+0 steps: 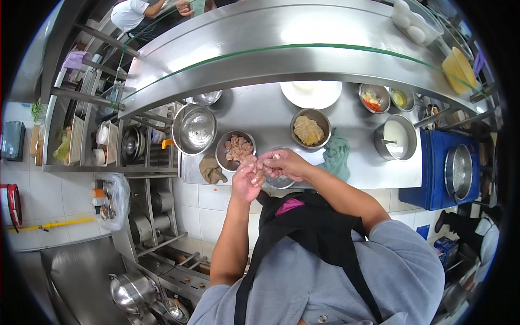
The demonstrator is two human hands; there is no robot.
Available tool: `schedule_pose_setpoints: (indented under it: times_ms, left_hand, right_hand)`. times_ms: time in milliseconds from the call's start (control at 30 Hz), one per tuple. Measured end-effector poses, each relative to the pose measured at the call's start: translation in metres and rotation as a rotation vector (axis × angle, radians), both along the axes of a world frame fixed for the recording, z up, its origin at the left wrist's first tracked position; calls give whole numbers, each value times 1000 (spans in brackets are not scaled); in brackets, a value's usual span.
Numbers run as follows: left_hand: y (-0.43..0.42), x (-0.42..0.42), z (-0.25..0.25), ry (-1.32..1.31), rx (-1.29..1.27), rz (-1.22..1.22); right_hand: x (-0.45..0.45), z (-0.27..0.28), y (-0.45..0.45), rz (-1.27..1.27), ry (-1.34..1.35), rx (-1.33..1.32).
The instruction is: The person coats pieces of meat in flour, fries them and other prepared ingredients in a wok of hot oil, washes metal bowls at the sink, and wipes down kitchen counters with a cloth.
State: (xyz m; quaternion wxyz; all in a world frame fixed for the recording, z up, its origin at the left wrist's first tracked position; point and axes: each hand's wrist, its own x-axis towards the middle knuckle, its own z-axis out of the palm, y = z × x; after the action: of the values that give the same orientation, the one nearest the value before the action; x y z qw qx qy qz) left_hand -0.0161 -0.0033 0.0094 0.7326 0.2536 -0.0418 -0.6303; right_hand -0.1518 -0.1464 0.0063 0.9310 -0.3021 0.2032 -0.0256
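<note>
My left hand (247, 183) and my right hand (284, 164) meet at the table's near edge, fingers closed and pinched together. Between them is a small pale pink piece of what looks like raw chicken, mostly covered by the fingers. Whitish smears coat my fingertips. Just beyond my left hand stands a metal bowl (220, 157) of raw chicken pieces (238, 147). Below my right hand is another metal bowl (281, 184), partly hidden, with something pale inside. Farther back, a bowl (326, 127) holds a yellowish, battered-looking mass (309, 131).
A green cloth (337, 154) lies right of my hands, a brown cloth (212, 169) left. Around the table stand a large metal bowl (195, 129), a white plate (311, 97) and a pot (395, 137) of white liquid. A steel shelf (260, 81) overhangs the back.
</note>
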Motion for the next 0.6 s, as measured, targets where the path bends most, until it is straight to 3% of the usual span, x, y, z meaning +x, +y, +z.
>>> schedule_pose_setpoints:
  times_ms: [100,367,600]
  left_hand:
    - [-3,-2,-5,-99,32,24]
    - [-9,-11,-5,-118,51,76]
    - [-10,-30,-1,-493,207,67]
  right_hand:
    - [-1,-12,1,-7,74,-150]
    - [-4,-22,2,12,26,-112]
    - [-8,-5,-2,35,54,-116]
